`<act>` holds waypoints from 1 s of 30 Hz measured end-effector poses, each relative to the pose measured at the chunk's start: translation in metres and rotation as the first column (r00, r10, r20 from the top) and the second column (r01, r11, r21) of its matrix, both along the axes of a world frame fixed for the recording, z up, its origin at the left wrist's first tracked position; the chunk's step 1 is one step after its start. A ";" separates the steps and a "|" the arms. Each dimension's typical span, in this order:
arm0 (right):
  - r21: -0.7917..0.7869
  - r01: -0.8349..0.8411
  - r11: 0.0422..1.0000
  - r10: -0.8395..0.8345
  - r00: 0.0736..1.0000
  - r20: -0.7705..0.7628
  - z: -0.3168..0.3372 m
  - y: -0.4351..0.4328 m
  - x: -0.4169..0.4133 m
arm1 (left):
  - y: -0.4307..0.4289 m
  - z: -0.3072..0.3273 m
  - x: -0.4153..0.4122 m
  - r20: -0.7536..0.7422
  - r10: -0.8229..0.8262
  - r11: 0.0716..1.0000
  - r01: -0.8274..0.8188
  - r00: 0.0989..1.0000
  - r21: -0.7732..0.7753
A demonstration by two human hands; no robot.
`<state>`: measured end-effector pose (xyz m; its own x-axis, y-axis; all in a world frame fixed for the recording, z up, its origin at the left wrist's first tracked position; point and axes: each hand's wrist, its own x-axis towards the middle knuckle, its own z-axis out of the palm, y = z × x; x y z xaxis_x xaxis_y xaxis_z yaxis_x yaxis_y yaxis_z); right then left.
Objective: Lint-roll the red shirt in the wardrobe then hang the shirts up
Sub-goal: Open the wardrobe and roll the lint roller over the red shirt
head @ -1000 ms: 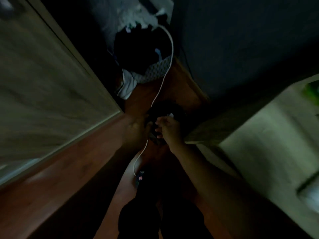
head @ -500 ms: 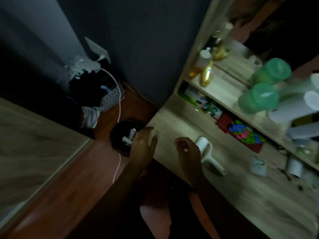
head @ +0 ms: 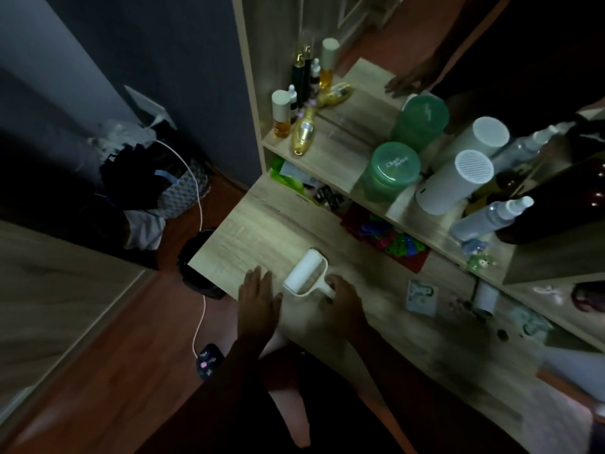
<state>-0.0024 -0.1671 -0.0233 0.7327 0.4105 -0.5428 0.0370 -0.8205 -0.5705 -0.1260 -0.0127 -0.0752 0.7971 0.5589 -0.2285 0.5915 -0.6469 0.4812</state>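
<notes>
Lint roller (head: 306, 273) lies on the desk (head: 248, 237), white roll pointing away from the person, handle end under the right hand (head: 343, 299). That hand's fingers (head: 330, 285) are curled round the handle, so it looks like a grip, but the roller is not lifted off the wood. The left hand (head: 258, 296) is flat on the desk with fingers straight, holding nothing, just left of the roll. Its thumb is close to the roller frame; I cannot tell whether they touch. No red shirt, hangers or open wardrobe are in view, so I judge progress as very early: the tool is only being picked up, nothing has been rolled or hung, and all the rolling and hanging is left. Beyond the right fingertips there is a red tray of coloured clips (head: 393, 244), and further out on the shelf a green jar (head: 394, 168), a white cylinder (head: 458, 181) and a spray bottle (head: 491, 221). Out past the left fingertips, off the desk edge, a dark bin (head: 196, 257) sits on the floor, with a white cable (head: 199, 224) and a basket of clothes (head: 183, 191) further out. The scene is dim, so small items on the desk are unclear.
</notes>
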 end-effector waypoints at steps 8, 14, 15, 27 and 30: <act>0.074 0.145 0.987 -0.136 0.984 -0.113 0.008 0.026 -0.013 | 0.019 0.007 -0.002 0.026 0.007 0.999 -0.008 1.000 0.036; 0.293 0.133 0.947 -0.110 0.989 -0.096 0.060 0.089 -0.023 | 0.068 0.086 -0.026 0.242 0.340 0.939 -0.342 0.909 -0.034; 0.336 0.113 0.935 -0.090 0.992 -0.085 0.073 0.106 -0.028 | 0.081 0.102 -0.033 0.273 0.381 0.921 -0.388 0.883 -0.031; 0.748 -0.056 0.662 0.185 0.979 -0.091 0.227 0.347 -0.170 | 0.295 0.256 -0.193 0.572 0.628 0.689 -0.719 0.527 -0.093; 0.798 -0.024 0.602 0.214 0.968 -0.132 0.248 0.400 -0.218 | 0.344 0.278 -0.231 0.576 0.644 0.665 -0.740 0.504 -0.096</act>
<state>-0.2203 0.2326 0.2245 0.5632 0.8216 -0.0880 -0.0873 -0.0467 -0.9951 -0.3570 0.3315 0.2030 0.0897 0.9713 0.2201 0.5630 -0.2317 0.7933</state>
